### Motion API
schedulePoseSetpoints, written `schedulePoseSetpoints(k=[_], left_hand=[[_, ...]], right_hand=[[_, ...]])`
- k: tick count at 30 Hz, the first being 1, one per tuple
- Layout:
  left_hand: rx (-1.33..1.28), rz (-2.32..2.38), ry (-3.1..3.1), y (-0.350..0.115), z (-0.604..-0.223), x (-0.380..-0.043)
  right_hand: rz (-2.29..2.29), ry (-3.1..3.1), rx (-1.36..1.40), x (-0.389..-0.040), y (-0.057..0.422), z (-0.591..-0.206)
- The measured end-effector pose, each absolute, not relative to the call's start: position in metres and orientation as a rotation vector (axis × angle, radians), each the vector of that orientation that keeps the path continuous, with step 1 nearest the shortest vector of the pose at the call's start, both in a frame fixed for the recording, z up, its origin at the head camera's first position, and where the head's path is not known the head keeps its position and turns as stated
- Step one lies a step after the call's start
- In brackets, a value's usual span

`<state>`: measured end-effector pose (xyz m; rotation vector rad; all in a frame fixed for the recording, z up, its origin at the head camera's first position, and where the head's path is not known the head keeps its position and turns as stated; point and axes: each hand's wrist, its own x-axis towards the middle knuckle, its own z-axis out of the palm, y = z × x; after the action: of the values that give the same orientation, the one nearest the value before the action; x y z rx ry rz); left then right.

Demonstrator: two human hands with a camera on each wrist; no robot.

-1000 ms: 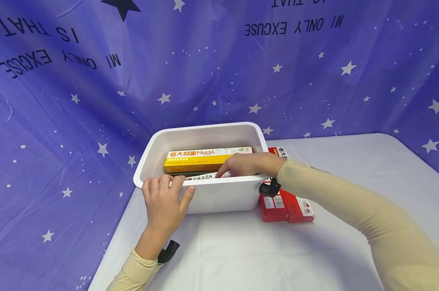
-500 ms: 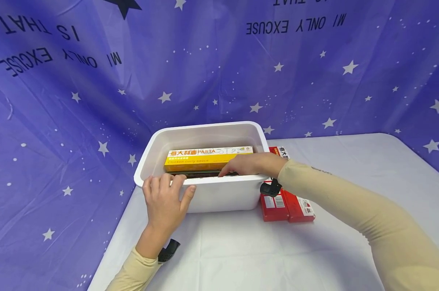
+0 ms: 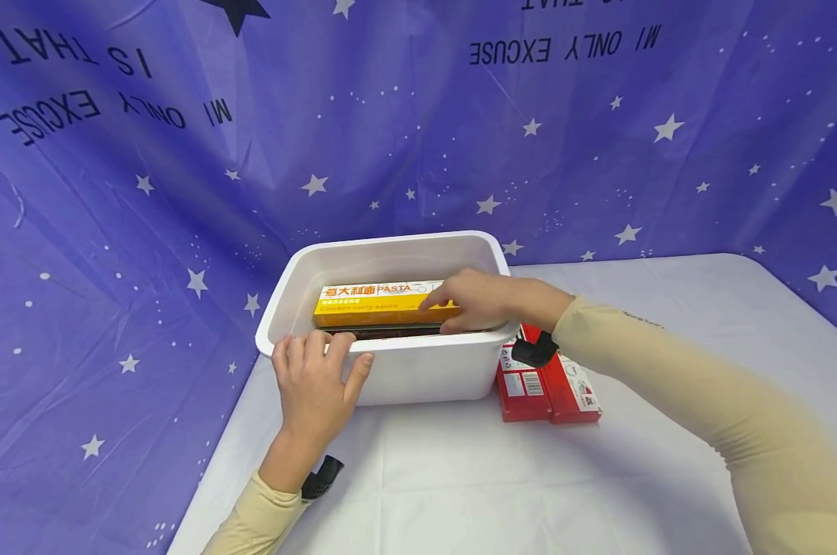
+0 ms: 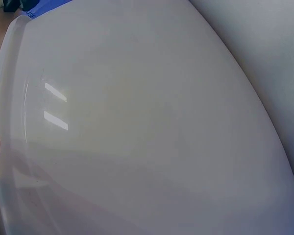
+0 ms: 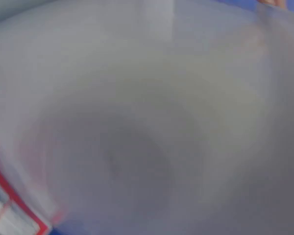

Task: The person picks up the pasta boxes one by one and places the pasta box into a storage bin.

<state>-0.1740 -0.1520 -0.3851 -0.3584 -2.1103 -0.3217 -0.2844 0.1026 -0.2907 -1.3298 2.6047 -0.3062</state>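
A white plastic bin (image 3: 425,378) stands on the table. My left hand (image 3: 314,385) grips its near rim at the left, fingers hooked over and thumb outside; only a fingertip shows in the left wrist view, beside the bin wall (image 4: 137,107). A yellow and white pasta box (image 3: 363,302) lies inside, and a dark box (image 3: 384,334) sits lower between it and the near wall. My right hand (image 3: 477,299) reaches over the bin's right end, fingers and thumb apart, in front of the pasta box's right part. Whether a fingertip touches a box cannot be told. The right wrist view is blurred.
Red boxes (image 3: 550,393) lie side by side on the white tablecloth (image 3: 502,486), right of the bin and partly under my right wrist. A purple curtain (image 3: 418,139) with stars hangs behind the table and along its left side.
The white pasta box seen under my right fingers a second ago has sunk out of sight behind the near wall. My right hand has risen and moved right. My left hand stays put.
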Motion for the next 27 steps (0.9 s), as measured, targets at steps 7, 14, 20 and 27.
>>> schedulePoseSetpoints(k=[7,14,20,27], left_hand=[[-0.361,-0.321,-2.107,-0.151,-0.385,-0.174],[-0.358,-0.325,-2.105,-0.151,-0.385,-0.173],[-0.359,-0.329,-2.109,-0.152,-0.384,-0.172],[-0.358,-0.328,-2.108,-0.150,-0.384,-0.172]], right_hand=[[-0.437,2.769,-1.259,-0.278,0.148,-0.262],[-0.376,2.887,-1.058,-0.273,0.200,-0.258],[-0.356,2.928,-0.910,-0.264,0.231,-0.268],[-0.308,2.995,-0.729,-0.253,0.252,-0.293]])
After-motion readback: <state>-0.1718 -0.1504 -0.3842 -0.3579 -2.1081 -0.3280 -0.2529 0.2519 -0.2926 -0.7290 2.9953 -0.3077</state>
